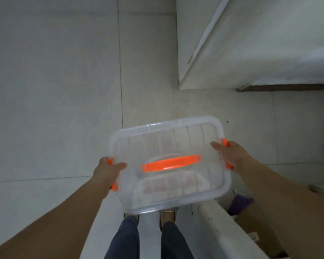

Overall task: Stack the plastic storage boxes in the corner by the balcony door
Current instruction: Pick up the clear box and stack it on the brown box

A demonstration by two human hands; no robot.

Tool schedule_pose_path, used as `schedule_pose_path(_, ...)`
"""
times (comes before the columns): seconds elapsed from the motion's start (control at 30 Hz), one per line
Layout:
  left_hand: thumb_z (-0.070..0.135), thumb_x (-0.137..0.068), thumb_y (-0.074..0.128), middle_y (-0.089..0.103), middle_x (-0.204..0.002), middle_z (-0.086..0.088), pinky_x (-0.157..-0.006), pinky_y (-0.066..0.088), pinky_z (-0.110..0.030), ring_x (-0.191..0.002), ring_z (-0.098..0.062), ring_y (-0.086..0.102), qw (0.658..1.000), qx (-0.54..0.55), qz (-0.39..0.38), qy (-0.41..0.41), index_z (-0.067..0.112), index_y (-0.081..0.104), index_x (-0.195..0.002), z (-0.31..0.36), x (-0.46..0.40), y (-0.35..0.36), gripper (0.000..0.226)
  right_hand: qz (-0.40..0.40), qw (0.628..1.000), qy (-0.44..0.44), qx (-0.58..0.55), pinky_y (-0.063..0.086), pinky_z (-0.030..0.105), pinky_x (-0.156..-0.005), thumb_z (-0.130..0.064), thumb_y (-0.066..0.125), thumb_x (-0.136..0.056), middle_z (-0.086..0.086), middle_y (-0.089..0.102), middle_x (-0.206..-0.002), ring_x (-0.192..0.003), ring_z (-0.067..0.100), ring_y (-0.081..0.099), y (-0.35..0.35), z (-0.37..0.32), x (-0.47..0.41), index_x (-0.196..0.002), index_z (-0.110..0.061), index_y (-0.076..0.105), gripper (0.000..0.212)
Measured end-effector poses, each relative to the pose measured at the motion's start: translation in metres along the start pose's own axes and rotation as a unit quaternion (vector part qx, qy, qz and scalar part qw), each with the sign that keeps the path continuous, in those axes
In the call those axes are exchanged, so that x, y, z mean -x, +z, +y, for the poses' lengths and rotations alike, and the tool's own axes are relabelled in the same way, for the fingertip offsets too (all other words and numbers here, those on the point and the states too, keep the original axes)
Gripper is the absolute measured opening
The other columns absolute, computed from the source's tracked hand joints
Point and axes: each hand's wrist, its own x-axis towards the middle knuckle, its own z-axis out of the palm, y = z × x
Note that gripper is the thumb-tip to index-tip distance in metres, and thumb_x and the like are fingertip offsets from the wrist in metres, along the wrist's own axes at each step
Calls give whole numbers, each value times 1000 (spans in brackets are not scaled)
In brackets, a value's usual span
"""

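Storage box: a clear plastic storage box (pixel 168 163) with its lid on, held in the air over the floor, in the lower middle of the frame, turned slightly so its right end sits higher in the picture than its left.
Lid handle: an orange carry handle (pixel 171 163) lies flat across the middle of the lid.
Side latches: an orange latch (pixel 114 186) shows on the left end of the box and another orange latch (pixel 225 142) on the right end, each partly covered by a hand.
Left hand: the left hand (pixel 108 171) is closed around the left end of the box, thumb lying on the lid, the other fingers hidden under the rim.
Right hand: the right hand (pixel 227 153) is closed around the right end in the same way, thumb on the lid near the upper right corner.
Floor: pale tiled floor (pixel 54 90) fills the left and centre of the frame.
Wall: a white wall corner (pixel 232 53) stands in the upper right.
Legs: dark trouser legs (pixel 129 238) and feet show below the box at the bottom centre.
Lower right: a white ledge (pixel 223 227), with a cardboard box (pixel 254 230) and something purple (pixel 239 203) beside it.
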Motion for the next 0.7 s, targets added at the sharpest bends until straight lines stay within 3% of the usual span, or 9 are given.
schedule_pose_path(0.07,21,-81,69,55,-128,-18,-95,48,-55,-113,-35,56,1000,6,7,5,10,43,-132,5,26,-30,59,-10,1000,-8,-9,46,28,-57,-28,64,-86,14,65,-90,-70,26,61,0,-17,36,-103,-4,64,29)
schedule_pose_path(0.17,20,-82,67,55,-127,-20,-94,48,-54,-113,-37,56,999,33,21,18,7,43,-132,12,77,-84,58,-12,999,-30,-3,52,42,-77,-23,63,-87,24,67,-106,-96,39,66,-1,-47,110,-111,2,63,35)
schedule_pose_path(0.23,19,-83,66,55,-127,-20,-94,49,-51,-114,-36,56,997,62,29,31,7,43,-132,11,113,-121,56,-18,999,-50,-6,51,49,-85,-20,62,-87,24,67,-106,-94,38,65,-3,-67,157,-111,3,63,33)
schedule_pose_path(0.37,16,-83,66,61,-116,-22,-87,51,-42,-105,-36,60,992,106,46,51,-1,55,-121,-6,174,-179,44,-37,995,-93,-7,50,32,-58,-17,63,-87,8,64,-79,-65,22,60,-3,-95,236,-108,-4,62,25)
schedule_pose_path(0.5,12,-81,68,62,-98,-23,-69,42,-30,-84,-25,56,978,168,109,63,-11,61,-110,-44,231,-225,37,-66,988,-137,13,50,38,-68,-19,66,-85,12,62,-81,-65,24,57,8,-117,296,-104,-10,62,21)
schedule_pose_path(0.63,8,-82,65,58,-93,-21,-69,40,-29,-85,-27,57,960,241,139,42,-13,60,-110,-92,278,-256,35,-119,978,-164,52,46,20,-39,-14,60,-89,1,60,-44,-38,15,58,34,-134,340,-89,-11,60,3)
schedule_pose_path(0.67,8,-83,64,60,-98,-24,-72,41,-31,-90,-31,60,953,261,148,39,-13,59,-112,-109,289,-266,36,-135,974,-172,59,45,17,-38,-13,59,-89,-1,61,-42,-36,12,58,44,-136,354,-86,-12,59,3)
schedule_pose_path(0.7,7,-83,64,62,-105,-27,-74,42,-32,-98,-36,61,944,287,160,34,-13,59,-113,-126,301,-274,36,-149,968,-184,79,49,19,-46,-14,59,-89,3,64,-49,-43,15,61,55,-139,368,-88,-11,59,3)
